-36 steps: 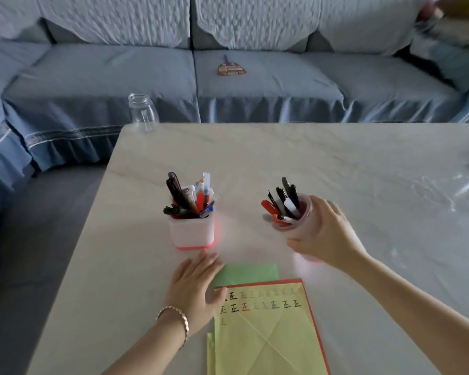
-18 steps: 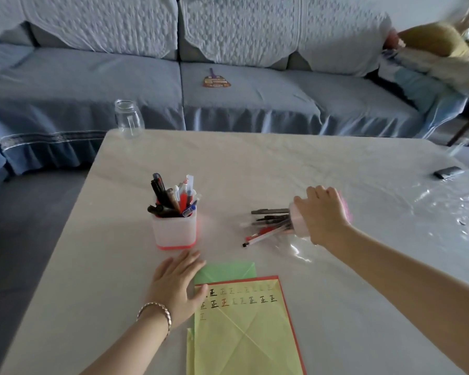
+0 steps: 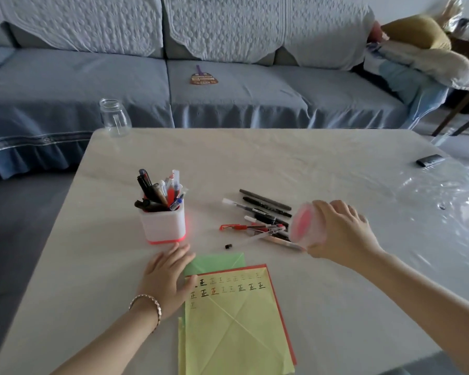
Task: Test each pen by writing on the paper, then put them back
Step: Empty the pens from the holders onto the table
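A: Which step is this?
B: Getting ready, I think. The right hand [image 3: 341,234] wraps its fingers round the tipped cup [image 3: 309,226]; the pens [image 3: 260,217] lie heaped on the tabletop [image 3: 255,163] just beside it. The left hand [image 3: 165,280] lies flat, fingers straight, on the paper [image 3: 233,315].
A: And next?
B: Probably stand the cup upright, then pick one pen.

head view | worn high — faces forward and down | table [image 3: 255,163] close, sofa [image 3: 255,98] beyond

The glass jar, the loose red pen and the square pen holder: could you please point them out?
glass jar [image 3: 115,119], head view, its clear body.
loose red pen [image 3: 241,227], head view, its barrel.
square pen holder [image 3: 163,226], head view, front wall.
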Demonstrator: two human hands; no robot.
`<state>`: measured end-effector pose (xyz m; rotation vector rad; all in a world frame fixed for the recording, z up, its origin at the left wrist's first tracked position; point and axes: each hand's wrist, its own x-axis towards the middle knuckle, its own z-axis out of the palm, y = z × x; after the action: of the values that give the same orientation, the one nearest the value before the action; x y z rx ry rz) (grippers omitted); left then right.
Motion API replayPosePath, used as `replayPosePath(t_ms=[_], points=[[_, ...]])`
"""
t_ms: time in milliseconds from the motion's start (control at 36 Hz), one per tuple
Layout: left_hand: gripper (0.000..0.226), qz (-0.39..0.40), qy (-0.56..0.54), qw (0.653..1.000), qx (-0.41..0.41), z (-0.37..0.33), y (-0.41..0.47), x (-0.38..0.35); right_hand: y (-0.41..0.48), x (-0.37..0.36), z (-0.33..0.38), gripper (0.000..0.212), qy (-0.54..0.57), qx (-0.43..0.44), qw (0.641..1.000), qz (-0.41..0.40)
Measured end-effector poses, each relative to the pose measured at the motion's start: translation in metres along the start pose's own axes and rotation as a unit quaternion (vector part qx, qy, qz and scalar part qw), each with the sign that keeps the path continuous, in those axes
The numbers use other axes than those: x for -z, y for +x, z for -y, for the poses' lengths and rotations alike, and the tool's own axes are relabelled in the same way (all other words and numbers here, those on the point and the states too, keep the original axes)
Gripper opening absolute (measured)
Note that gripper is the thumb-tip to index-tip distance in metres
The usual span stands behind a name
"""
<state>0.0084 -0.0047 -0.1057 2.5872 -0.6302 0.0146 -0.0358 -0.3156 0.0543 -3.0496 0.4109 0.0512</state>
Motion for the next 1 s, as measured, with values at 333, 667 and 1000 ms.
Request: replayPosePath(t_ms=[333,667,1000], points=[[0.045,-0.02,-0.045,0.999,0.013,-0.002,-0.002,0.006,0.031,-0.036,0.137,0.063,0.664,-0.058,0.745,0.035],[0.029,-0.155,-0.089,0.984,0.012,0.001,-0.005,0.003,0.052,-0.078,0.149,0.081,0.515,-0.044,0.856,0.011],[0.089,-0.239,-0.325,0.887,0.225,-0.014,0.056,0.087,0.009,-0.055,0.15,0.099,0.456,0.042,0.885,-0.081]])
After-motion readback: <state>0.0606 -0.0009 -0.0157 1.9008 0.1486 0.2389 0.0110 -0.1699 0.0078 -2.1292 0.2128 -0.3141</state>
